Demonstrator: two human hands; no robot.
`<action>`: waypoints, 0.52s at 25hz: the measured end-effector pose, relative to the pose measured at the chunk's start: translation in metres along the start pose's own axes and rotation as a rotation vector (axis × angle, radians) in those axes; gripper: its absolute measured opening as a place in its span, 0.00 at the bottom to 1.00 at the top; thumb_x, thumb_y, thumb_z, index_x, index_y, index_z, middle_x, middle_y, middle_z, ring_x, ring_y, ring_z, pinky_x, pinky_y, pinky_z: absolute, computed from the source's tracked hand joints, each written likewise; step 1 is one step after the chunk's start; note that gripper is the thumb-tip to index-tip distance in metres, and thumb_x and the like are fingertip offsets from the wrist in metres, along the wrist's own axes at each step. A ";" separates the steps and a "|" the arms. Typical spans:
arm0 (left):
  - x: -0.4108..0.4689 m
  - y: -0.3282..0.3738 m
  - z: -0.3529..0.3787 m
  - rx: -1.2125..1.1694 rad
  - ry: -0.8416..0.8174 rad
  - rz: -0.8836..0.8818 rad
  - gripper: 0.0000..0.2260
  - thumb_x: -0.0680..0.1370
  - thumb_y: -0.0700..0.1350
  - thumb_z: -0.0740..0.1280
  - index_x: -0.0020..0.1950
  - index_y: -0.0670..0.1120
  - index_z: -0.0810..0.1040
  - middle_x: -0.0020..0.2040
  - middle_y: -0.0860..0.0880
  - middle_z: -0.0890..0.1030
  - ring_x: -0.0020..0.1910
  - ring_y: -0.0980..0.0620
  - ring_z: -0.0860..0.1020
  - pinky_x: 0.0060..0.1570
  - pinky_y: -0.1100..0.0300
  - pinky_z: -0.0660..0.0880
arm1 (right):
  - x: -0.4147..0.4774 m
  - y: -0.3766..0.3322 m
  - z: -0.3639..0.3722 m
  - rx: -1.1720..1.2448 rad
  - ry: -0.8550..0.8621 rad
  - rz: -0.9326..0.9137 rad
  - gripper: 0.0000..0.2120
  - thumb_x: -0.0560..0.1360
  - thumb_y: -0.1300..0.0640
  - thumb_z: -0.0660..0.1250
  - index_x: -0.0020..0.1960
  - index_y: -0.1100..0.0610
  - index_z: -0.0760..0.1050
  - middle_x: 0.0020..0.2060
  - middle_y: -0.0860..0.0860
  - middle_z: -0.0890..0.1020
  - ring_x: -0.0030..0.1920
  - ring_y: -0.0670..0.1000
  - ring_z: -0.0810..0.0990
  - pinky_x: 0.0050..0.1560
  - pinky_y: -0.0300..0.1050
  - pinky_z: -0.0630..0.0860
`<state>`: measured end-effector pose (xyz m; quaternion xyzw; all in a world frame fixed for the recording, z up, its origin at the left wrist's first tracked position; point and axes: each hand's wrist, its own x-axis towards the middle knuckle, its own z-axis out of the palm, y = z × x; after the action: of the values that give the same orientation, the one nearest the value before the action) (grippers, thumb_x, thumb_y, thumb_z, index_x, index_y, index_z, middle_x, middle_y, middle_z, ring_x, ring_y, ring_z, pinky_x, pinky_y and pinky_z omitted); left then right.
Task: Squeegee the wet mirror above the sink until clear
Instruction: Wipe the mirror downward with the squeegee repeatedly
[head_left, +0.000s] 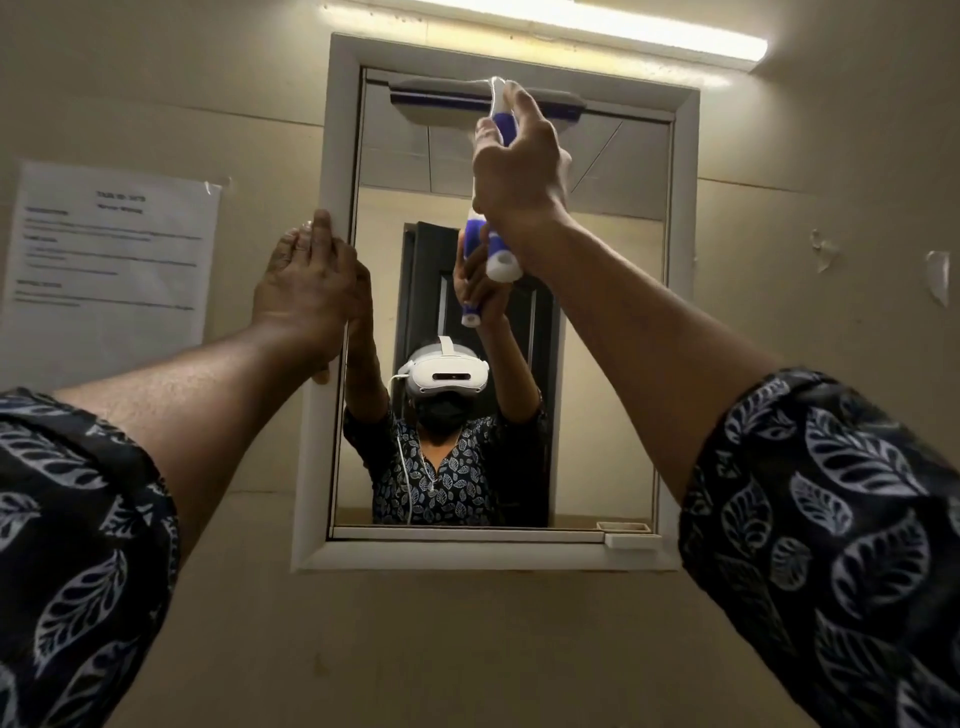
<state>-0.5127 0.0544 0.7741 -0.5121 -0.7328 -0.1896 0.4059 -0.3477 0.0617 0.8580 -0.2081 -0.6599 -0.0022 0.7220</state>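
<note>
R hand (519, 171) wraps squeegee (503, 262) handle, fingers curled round it. Blade lies approx horiz. against glass at top edge of mirror (597, 312), handle pointing down. L hand (306, 291) has fingers straight and together, pressed flat on frame (332, 156), left side. Notice (114, 249) on wall at left; strip light (623, 26) above.

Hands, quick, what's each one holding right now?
Left hand: grip open, straight fingers resting on the white mirror frame.
Right hand: grip closed round the blue-and-white plastic squeegee.
</note>
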 end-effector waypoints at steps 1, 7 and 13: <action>0.000 0.000 0.000 -0.005 0.000 0.001 0.56 0.62 0.40 0.80 0.77 0.40 0.44 0.77 0.38 0.39 0.77 0.41 0.41 0.75 0.52 0.41 | 0.001 -0.002 0.005 0.008 0.022 0.006 0.22 0.79 0.56 0.59 0.72 0.53 0.62 0.59 0.53 0.78 0.47 0.46 0.75 0.40 0.36 0.75; -0.001 -0.002 0.000 -0.037 0.009 0.016 0.57 0.61 0.41 0.80 0.77 0.40 0.43 0.77 0.39 0.38 0.77 0.42 0.41 0.75 0.52 0.41 | -0.010 0.001 0.009 0.023 0.033 0.021 0.23 0.79 0.58 0.59 0.73 0.55 0.60 0.67 0.53 0.73 0.61 0.52 0.75 0.47 0.33 0.69; -0.002 -0.013 0.003 -0.138 0.060 0.085 0.56 0.58 0.42 0.81 0.76 0.42 0.49 0.78 0.40 0.41 0.77 0.42 0.43 0.74 0.53 0.41 | -0.077 0.018 0.001 0.050 -0.058 -0.013 0.23 0.80 0.58 0.57 0.74 0.55 0.58 0.45 0.48 0.77 0.35 0.44 0.76 0.39 0.39 0.78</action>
<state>-0.5256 0.0496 0.7724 -0.5636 -0.6831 -0.2373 0.3992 -0.3536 0.0580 0.7788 -0.1856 -0.6818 0.0158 0.7075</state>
